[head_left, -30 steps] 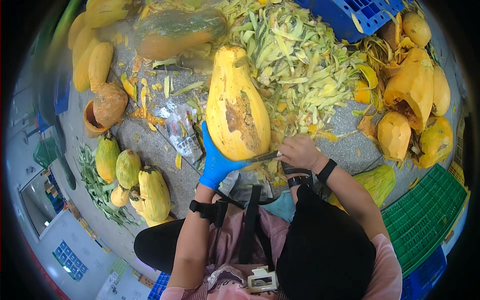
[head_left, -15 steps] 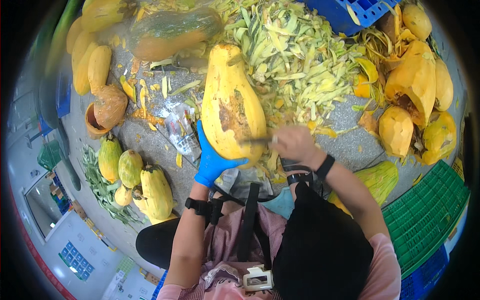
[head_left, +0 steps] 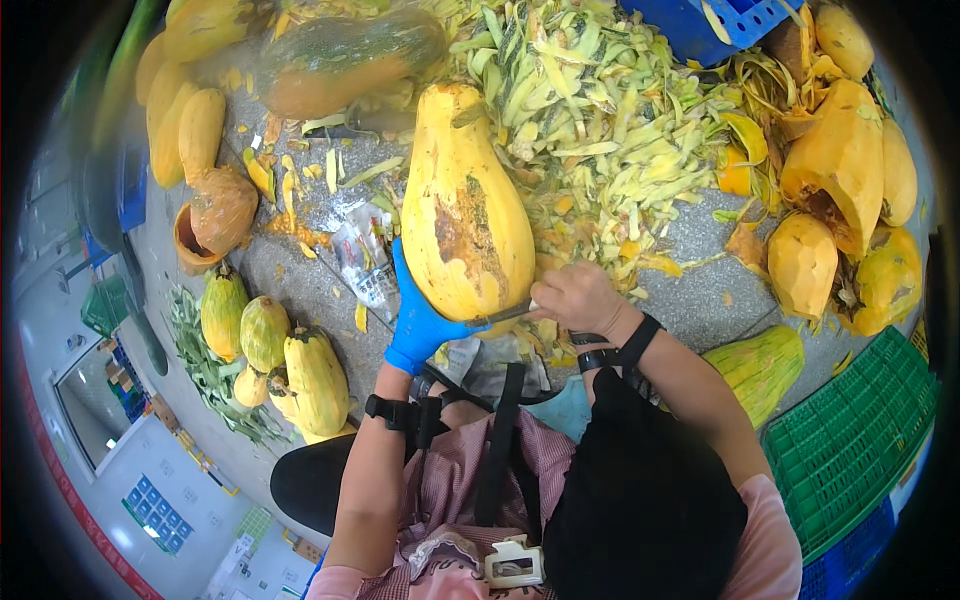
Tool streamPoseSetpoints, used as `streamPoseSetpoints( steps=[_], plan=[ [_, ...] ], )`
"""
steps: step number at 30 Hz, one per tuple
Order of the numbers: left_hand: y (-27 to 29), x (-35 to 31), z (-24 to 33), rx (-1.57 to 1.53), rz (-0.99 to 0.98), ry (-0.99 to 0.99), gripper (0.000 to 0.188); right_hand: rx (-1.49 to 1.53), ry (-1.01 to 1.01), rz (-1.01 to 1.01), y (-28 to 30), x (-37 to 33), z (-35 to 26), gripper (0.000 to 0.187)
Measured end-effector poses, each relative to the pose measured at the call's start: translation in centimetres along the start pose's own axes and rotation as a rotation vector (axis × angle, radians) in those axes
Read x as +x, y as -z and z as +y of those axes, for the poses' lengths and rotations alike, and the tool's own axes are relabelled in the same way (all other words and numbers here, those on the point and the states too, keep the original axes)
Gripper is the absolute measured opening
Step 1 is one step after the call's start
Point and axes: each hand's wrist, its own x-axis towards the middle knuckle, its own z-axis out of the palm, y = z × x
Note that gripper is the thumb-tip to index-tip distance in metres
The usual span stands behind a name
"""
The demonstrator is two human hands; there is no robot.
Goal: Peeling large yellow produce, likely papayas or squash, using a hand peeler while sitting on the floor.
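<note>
A large, mostly peeled yellow pumpkin (head_left: 455, 215) stands between my knees, its narrow neck pointing away. Brown, rough patches mark its middle. My left hand (head_left: 425, 318), in a blue glove, cups the lower left of its body with thumb and fingers spread around it. My bare right hand (head_left: 580, 300) is closed on a narrow, dark-bladed peeler (head_left: 508, 313). The blade lies at the pumpkin's bottom edge, its tip close to the gloved fingers. How the right fingers wrap the handle is partly hidden.
A heap of green peelings (head_left: 590, 110) lies beyond the pumpkin. Peeled pumpkins (head_left: 835, 165) sit at the right, near a green crate (head_left: 850, 440) and a blue crate (head_left: 690, 35). Smaller striped pumpkins (head_left: 315, 380) rest at the left. A dark green-orange pumpkin (head_left: 350, 65) lies farther back.
My right hand has moved slightly down with the peeler, from the pumpkin's lower face to its bottom edge. The left hand keeps about the same hold.
</note>
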Motion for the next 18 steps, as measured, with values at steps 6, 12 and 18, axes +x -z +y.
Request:
streamPoseSetpoints(
  steps=[6, 12, 18],
  plan=[
    [0.7, 0.3, 0.5, -0.08, 0.012, 0.093, 0.128, 0.032, -0.192, 0.001, 0.2, 1.3, -1.7, 0.021],
    [-1.0, 0.7, 0.6, 0.01, 0.071, -0.025, 0.127, -0.005, -0.525, 0.186, 1.9, 5.6, 2.2, 0.024],
    [0.2, -0.2, 0.8, 0.2, 0.056, 0.016, 0.126, 0.143, -0.184, 0.118, 1.1, -0.5, 0.0, 0.02]
  ],
)
